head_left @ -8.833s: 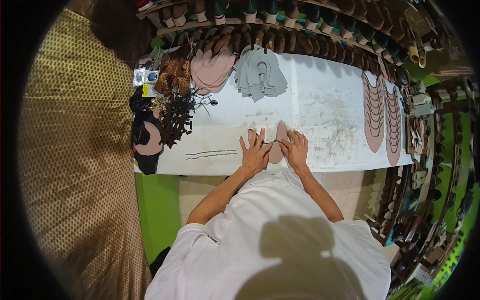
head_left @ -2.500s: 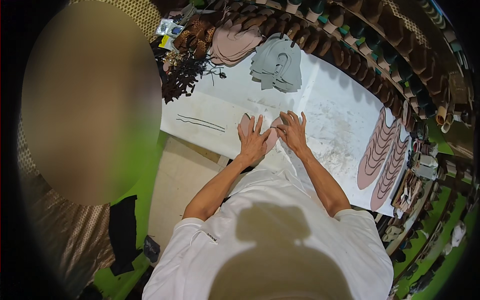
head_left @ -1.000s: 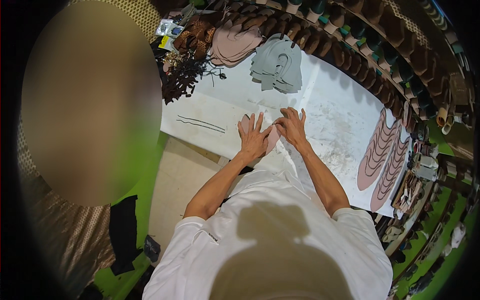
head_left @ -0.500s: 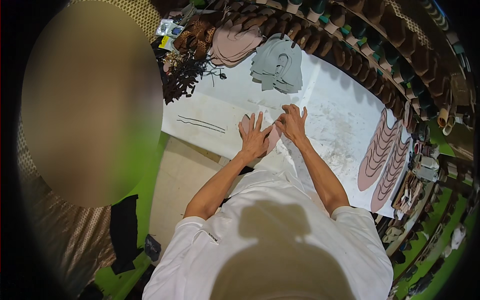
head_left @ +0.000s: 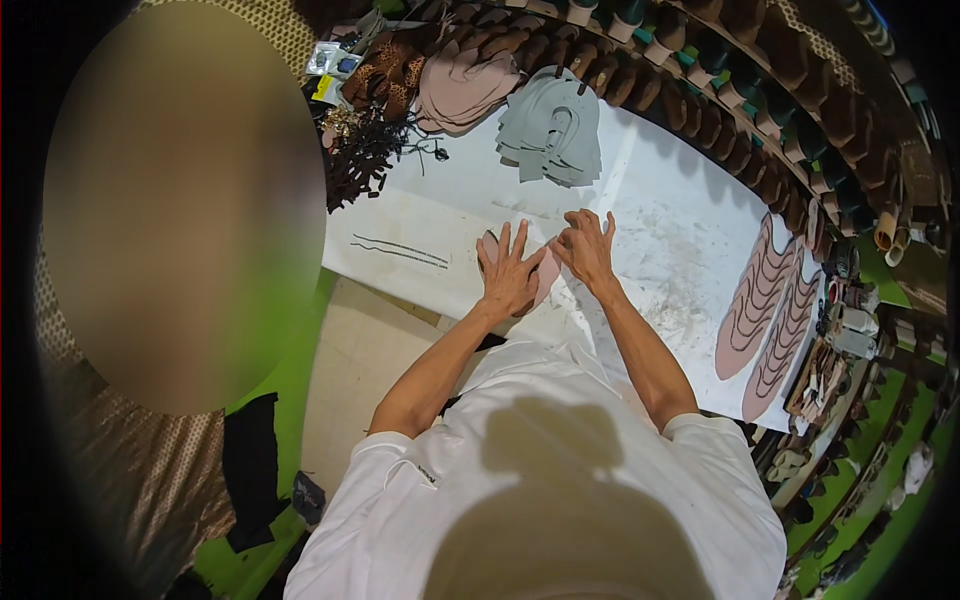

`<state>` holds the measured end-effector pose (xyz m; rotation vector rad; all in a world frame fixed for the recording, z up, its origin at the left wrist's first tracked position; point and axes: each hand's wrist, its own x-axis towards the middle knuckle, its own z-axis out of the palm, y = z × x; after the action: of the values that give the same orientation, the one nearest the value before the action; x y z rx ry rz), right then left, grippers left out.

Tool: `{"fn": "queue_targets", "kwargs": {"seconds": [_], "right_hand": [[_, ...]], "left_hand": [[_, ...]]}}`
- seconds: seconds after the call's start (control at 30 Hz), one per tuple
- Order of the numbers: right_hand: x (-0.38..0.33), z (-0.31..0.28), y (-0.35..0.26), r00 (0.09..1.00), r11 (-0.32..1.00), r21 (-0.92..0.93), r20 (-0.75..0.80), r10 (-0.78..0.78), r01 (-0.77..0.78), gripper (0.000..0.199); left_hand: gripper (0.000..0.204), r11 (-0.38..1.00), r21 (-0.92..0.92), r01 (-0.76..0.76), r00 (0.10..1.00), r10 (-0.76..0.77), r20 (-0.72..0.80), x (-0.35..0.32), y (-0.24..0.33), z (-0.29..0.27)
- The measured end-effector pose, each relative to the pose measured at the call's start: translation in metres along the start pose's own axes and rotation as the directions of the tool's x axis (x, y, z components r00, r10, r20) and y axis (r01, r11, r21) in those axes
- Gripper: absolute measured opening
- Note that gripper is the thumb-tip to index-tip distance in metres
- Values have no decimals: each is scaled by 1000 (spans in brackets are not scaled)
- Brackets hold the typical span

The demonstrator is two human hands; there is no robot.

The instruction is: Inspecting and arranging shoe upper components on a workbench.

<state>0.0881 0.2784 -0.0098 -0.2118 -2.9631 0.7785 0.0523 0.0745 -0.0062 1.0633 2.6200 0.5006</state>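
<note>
My left hand (head_left: 508, 275) lies flat with fingers spread on a pinkish-brown cut leather piece (head_left: 545, 285) on the white worktable (head_left: 660, 215). My right hand (head_left: 585, 245) rests just to the right of it, fingers bent, fingertips touching the table by the piece's upper edge. Most of the piece is hidden under the left hand.
A stack of grey cut pieces (head_left: 555, 130) and a pink pile (head_left: 465, 85) lie at the table's back. Black cords (head_left: 365, 160) lie at back left. Rows of pink scalloped pieces (head_left: 765, 310) line the right end. Shoe lasts (head_left: 720, 90) fill shelves behind. A blurred person stands left.
Since the oldest frame my head has turned, so the table sits tilted in view. Over the last second my right hand has drawn slightly closer to the left; the left stays flat.
</note>
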Motion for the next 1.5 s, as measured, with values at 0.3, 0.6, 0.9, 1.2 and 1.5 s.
{"fn": "queue_targets", "kwargs": {"seconds": [0.3,0.6,0.9,1.2,1.5], "right_hand": [[-2,-1,7,1000,994,107,-18,10,-8,18],[7,-3,5,999,995,84,5,51,-52,17],[26,12,6,971,970,58,40,235,-237,13],[34,18,16,965,971,-7,113,238,-239,15],[26,2,7,975,981,-6,112,193,-194,16]], "left_hand": [[55,999,-28,34,999,-33,26,-1,2,-1],[57,999,-34,28,1000,-28,15,-1,0,0],[58,999,-29,27,1000,-27,10,-3,2,-1],[59,999,-35,25,1000,-25,-3,-4,2,2],[64,995,-79,59,998,-58,6,-7,2,1]]}}
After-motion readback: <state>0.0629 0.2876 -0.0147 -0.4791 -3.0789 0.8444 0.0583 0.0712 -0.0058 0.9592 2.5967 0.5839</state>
